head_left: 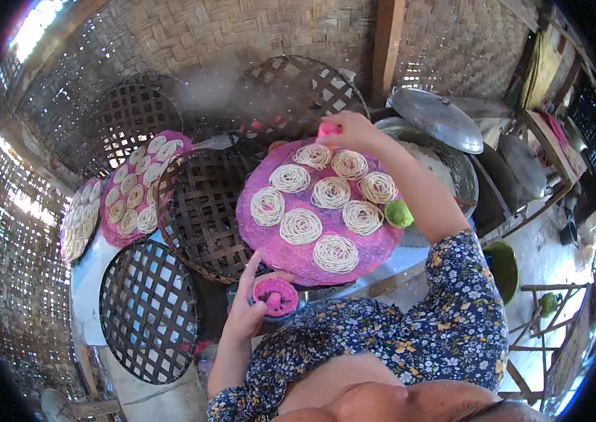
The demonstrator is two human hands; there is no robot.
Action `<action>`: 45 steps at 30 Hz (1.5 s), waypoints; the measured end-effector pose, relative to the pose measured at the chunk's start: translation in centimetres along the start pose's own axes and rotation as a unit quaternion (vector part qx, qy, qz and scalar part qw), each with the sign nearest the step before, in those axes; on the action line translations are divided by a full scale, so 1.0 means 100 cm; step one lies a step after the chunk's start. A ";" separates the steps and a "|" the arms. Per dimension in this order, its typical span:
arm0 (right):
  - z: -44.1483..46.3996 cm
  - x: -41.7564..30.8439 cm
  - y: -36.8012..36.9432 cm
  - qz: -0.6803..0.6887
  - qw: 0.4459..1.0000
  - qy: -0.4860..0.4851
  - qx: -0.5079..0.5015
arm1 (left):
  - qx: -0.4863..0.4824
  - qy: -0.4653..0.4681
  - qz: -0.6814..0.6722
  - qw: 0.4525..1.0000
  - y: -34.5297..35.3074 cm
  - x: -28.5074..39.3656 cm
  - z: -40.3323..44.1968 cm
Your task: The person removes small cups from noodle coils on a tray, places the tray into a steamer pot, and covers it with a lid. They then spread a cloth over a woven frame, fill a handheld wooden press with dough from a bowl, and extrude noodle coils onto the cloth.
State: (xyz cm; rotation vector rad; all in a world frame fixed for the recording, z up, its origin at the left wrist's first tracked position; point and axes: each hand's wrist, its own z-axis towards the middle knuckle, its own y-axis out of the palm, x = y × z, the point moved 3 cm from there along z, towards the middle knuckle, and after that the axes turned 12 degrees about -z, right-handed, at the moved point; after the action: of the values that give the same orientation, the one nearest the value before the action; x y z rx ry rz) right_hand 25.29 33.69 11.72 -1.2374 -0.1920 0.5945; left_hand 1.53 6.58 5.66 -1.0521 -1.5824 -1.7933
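My left hand point(244, 309) curls around a round pink plastic piece point(275, 297), cup-like with dark spots inside, at the near edge of the cloth-covered tray. My right hand point(351, 132) reaches to the tray's far side, fingers closed on a small pink object point(329, 131) whose full shape is hidden. Between the hands lies the round tray with its pink cloth point(263, 243). Several coiled nests of thin, pale noodle strands point(301, 226) rest on it. A bright green round thing point(399, 214) sits at the tray's right edge, beneath my right forearm.
Woven bamboo trays point(149, 313) stand and lean at left and back. Two more pink cloths with noodle nests point(128, 184) lie farther left. Right of the tray is a metal basin point(468, 184) with pale contents and a metal lid point(438, 119). Steam or smoke drifts near the wall.
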 end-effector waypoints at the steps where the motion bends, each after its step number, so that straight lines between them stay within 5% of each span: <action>1: 0.009 0.014 0.011 -0.012 0.999 0.026 -0.025 | 0.003 0.005 -0.004 1.000 -0.004 0.000 -0.003; 9: 0.030 0.029 0.044 -0.143 0.974 0.090 -0.148 | 0.020 0.020 -0.036 0.999 -0.029 0.005 -0.019; 17: 0.023 0.005 0.040 -0.274 0.950 0.113 -0.095 | 0.018 0.068 -0.059 0.996 -0.034 0.004 -0.018; 18: 0.020 -0.010 0.036 -0.276 0.959 0.069 0.001 | 0.014 0.071 -0.064 0.995 -0.035 0.005 -0.016; 20: 0.015 -0.057 0.021 -0.122 0.987 -0.094 0.038 | 0.016 0.087 -0.060 0.994 -0.033 0.005 -0.007; 23: -0.031 -0.160 0.004 0.191 0.930 -0.283 -0.133 | 0.015 0.074 -0.034 0.997 -0.031 0.008 0.002; 25: -0.062 -0.202 0.000 0.245 0.851 -0.438 -0.153 | 0.031 0.082 0.007 0.996 -0.032 0.004 0.008; 28: -0.076 -0.220 0.004 0.175 0.831 -0.516 -0.112 | 0.024 0.090 -0.038 0.995 -0.033 0.004 0.007; 34: -0.076 -0.224 0.016 0.273 0.803 -0.480 -0.225 | 0.051 0.131 -0.038 0.989 -0.043 -0.003 0.001; 37: -0.036 -0.223 0.009 0.270 0.846 -0.364 -0.281 | 0.071 0.187 -0.055 0.978 -0.055 -0.005 0.001; 39: 0.007 -0.200 0.017 0.215 0.907 -0.340 -0.124 | 0.069 0.138 -0.134 0.979 -0.058 0.003 -0.005; 43: 0.060 -0.138 0.079 0.002 0.978 -0.168 -0.125 | 0.108 0.143 -0.169 0.969 -0.068 0.004 -0.012; 45: 0.062 -0.130 0.090 -0.013 0.983 -0.156 -0.095 | 0.118 0.135 -0.151 0.972 -0.073 0.004 -0.016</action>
State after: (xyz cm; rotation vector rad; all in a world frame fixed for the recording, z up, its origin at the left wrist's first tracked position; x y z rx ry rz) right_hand 8.79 33.81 7.73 -1.3171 -0.5374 0.7590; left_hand -4.82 6.41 1.78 -0.4549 -1.7967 -1.7897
